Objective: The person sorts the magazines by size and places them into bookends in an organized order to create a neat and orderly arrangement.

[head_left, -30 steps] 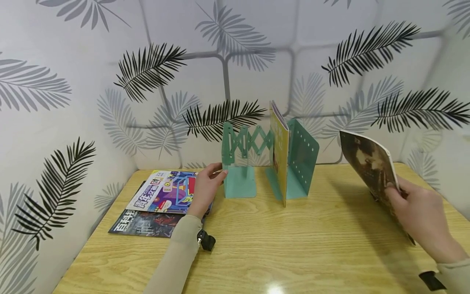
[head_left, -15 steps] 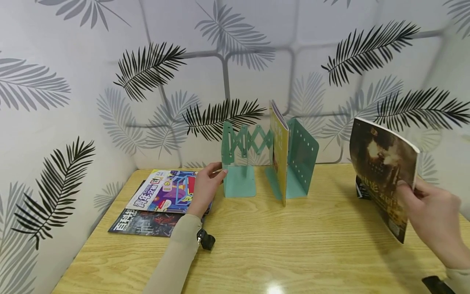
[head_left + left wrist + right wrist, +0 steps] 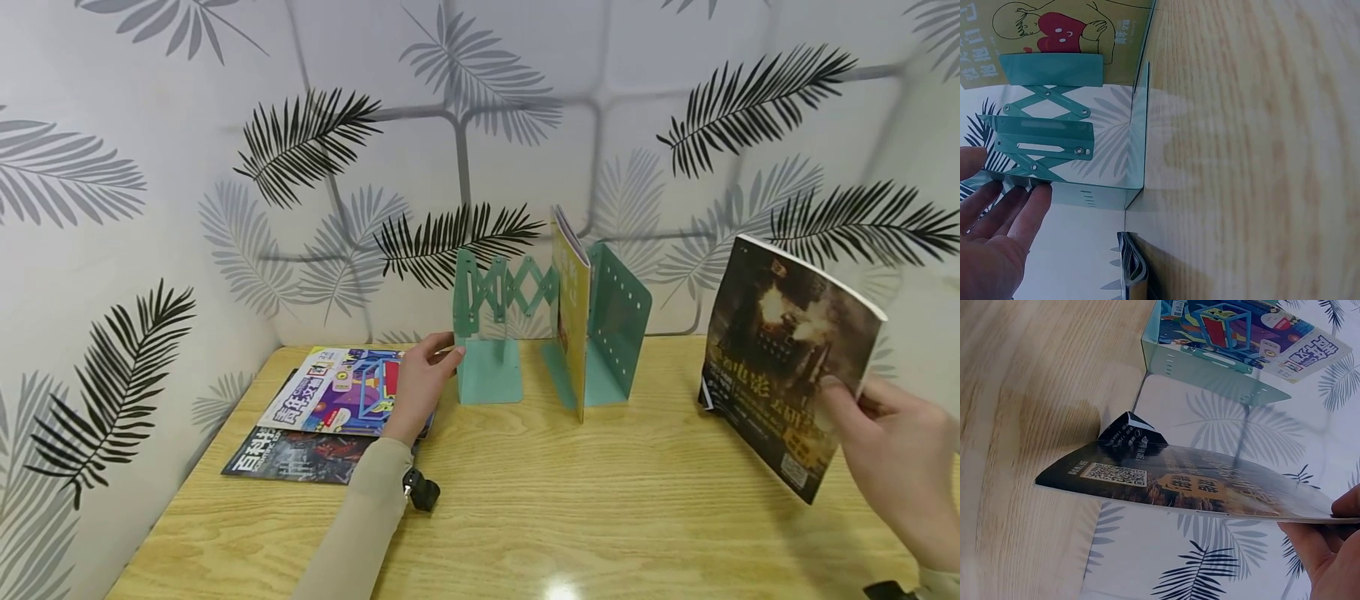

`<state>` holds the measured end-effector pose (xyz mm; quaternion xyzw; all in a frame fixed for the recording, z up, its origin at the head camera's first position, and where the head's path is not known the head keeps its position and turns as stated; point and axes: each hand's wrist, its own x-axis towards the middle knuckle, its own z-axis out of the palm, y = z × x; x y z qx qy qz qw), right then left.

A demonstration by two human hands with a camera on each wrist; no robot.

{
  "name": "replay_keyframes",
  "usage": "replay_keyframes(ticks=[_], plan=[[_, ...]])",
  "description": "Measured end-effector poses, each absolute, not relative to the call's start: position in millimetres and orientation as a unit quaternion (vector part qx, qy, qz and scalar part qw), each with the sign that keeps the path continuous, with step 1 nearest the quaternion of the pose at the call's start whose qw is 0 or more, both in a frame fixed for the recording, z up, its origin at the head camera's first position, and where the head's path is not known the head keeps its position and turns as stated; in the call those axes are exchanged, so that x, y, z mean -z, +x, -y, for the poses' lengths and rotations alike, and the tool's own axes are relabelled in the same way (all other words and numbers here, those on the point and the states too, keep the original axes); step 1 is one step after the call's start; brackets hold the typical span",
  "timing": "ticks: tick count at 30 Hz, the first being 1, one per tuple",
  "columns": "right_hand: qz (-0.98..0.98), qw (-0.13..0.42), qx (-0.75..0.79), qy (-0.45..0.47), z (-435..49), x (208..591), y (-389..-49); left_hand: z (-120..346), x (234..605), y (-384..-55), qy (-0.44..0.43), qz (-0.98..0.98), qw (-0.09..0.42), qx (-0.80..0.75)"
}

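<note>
Dark magazine [image 3: 787,358] tilts over the counter [image 3: 525,508], right of the green bookend [image 3: 491,379] and well apart from it; I cannot tell whether its lower edge touches down. The fingers of my right hand [image 3: 900,442] pinch its near side, so the unsupported cover bows; a firm, flat pinch and an upright carry would suit it. A printed flap [image 3: 1132,430] juts from the lower corner, worth smoothing lest it snag. The fingers of my left hand [image 3: 422,383] rest loosely extended against the bookend's outer left side; light pressure should steady it without disturbing the upright yellow book [image 3: 572,317].
</note>
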<state>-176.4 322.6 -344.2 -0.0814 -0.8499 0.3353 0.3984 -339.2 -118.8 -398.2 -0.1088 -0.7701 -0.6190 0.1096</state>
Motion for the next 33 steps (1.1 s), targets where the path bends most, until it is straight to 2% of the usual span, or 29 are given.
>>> replay_keyframes(ticks=[10, 33], plan=[[0.832, 0.425, -0.352, -0.060, -313.6, 348.2, -167.6, 116.6, 396.9, -338.5, -0.110, 0.769, 0.109, 0.621], [0.816, 0.445, -0.367, -0.028, -286.9, 355.1, -154.8, 117.8, 397.3, -337.2, -0.103, 0.769, 0.103, 0.622]])
